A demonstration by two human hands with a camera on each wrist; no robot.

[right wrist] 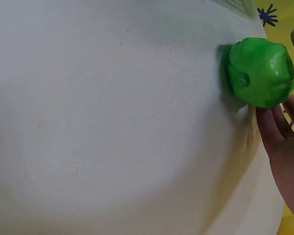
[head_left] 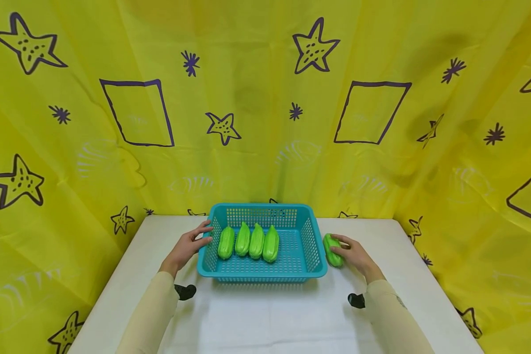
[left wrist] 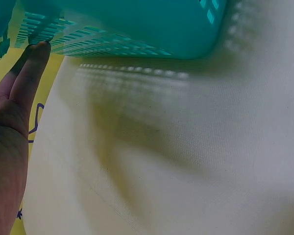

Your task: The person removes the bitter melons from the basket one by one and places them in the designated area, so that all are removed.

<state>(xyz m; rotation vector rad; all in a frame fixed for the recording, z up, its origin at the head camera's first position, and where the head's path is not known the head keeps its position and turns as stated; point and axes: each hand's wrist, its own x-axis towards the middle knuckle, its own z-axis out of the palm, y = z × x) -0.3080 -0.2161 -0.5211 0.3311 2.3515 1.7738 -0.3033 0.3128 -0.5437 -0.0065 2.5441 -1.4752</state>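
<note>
A teal plastic basket (head_left: 265, 279) with perforated walls stands on the white table. Several glossy green ribbed toy vegetables with tapered ends lie side by side in its left half, one of them a green toy vegetable (head_left: 271, 244). My left hand (head_left: 190, 247) is at the basket's left side; its extended fingers touch the wall under the rim in the left wrist view. Outside the basket's right wall, my right hand (head_left: 353, 253) holds another green ribbed toy vegetable (right wrist: 262, 73) low at the tabletop, fingers along one side and thumb over the other. The hand partly covers it in the head view.
The white table (head_left: 270, 314) extends around the basket. Yellow curtains (head_left: 256, 162) printed with starfish and squares hang behind it and on both sides. A dark object shows beside each wrist, such as the black piece (head_left: 356, 300) at the right.
</note>
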